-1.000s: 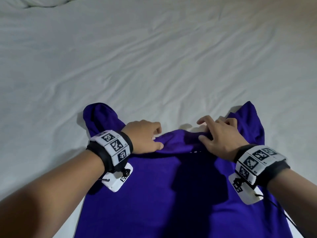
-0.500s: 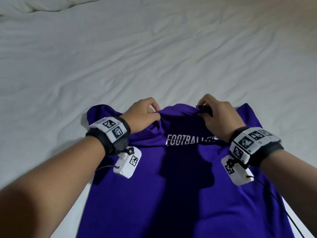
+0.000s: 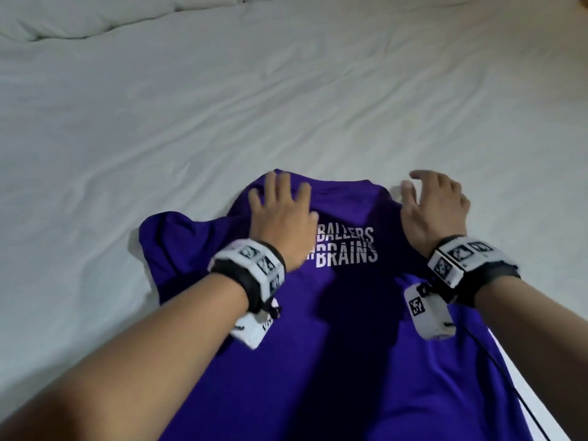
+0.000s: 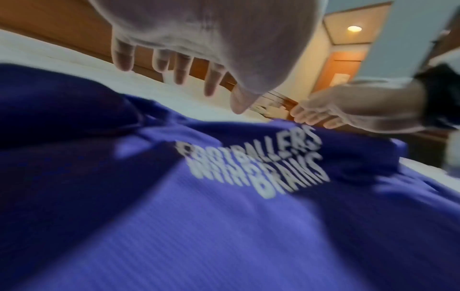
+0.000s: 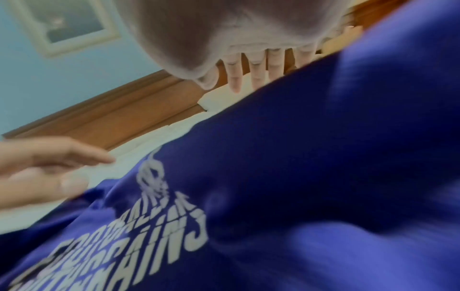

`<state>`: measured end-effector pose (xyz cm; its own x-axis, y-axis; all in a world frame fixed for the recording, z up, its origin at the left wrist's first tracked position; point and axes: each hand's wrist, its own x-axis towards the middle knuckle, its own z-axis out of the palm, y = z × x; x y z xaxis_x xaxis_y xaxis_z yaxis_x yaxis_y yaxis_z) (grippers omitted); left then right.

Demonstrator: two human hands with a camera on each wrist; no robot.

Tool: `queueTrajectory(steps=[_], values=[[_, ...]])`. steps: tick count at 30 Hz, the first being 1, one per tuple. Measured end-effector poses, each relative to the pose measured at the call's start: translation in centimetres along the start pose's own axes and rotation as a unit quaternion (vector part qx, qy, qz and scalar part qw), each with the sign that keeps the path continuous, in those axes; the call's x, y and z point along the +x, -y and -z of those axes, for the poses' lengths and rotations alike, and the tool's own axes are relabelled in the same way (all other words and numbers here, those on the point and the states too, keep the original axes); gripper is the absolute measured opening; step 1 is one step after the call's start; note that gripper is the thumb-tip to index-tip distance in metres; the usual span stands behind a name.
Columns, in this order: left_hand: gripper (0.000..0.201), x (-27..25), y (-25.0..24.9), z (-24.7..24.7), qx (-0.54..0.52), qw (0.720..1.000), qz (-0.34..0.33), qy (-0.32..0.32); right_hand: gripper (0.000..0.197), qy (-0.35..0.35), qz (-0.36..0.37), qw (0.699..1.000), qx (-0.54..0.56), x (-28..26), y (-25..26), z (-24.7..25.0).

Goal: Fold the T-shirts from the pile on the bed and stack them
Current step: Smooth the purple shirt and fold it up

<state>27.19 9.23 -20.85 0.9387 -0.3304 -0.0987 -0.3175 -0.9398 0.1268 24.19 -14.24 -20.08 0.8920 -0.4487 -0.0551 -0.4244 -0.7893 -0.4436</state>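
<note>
A purple T-shirt (image 3: 334,345) with white lettering lies spread out, print up, on the white bed. My left hand (image 3: 283,211) lies on its upper left part beside the lettering, fingers straight and spread. At the shirt's top right corner my right hand (image 3: 432,205) has its fingers spread, the tips reaching past the far edge. Neither hand grips cloth. The left sleeve (image 3: 168,237) bulges out to the left. In the left wrist view the left hand's fingers (image 4: 184,65) hang straight above the shirt (image 4: 224,226). In the right wrist view the fingers (image 5: 256,72) are also straight.
Wrinkled white sheet (image 3: 286,106) stretches far beyond and to the left of the shirt. A rolled duvet (image 3: 95,17) lies at the far top left. A wooden headboard (image 4: 62,29) stands behind the bed. A thin strip of sheet (image 3: 525,393) shows right of the shirt.
Both hands pinched the shirt's folded-over top edge and pulled it away from me, uncovering the lettering. They have now let go and spread flat at the shirt's top.
</note>
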Motion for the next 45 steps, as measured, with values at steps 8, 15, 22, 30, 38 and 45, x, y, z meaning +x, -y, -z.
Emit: queueTrajectory(steps=[8,15,22,30,38,45], values=[[0.065,-0.8,-6.3,-5.9,-0.066,0.994,-0.047,0.080,0.045,0.127,-0.140,0.980,0.059,-1.5,-6.9,1.5],[0.082,-0.5,-5.9,-8.8,-0.046,0.997,-0.021,0.063,0.029,-0.141,-0.194,0.916,0.321,-1.4,-11.0,3.1],[0.073,0.6,-7.3,-6.7,-0.090,0.995,0.023,0.024,0.027,-0.144,-0.251,0.883,0.369,-2.3,-15.6,5.1],[0.055,8.7,-11.1,-2.8,0.055,0.988,-0.114,0.092,0.036,-0.065,-0.289,0.839,0.456,0.1,-16.8,6.3],[0.021,12.5,-10.2,0.1,-0.143,0.989,0.045,0.017,0.041,-0.182,-0.223,0.829,0.480,3.3,-17.4,7.8],[0.041,11.1,-11.4,-1.7,-0.019,0.997,0.039,-0.068,0.058,-0.108,-0.358,0.856,0.356,3.3,-19.2,6.8]])
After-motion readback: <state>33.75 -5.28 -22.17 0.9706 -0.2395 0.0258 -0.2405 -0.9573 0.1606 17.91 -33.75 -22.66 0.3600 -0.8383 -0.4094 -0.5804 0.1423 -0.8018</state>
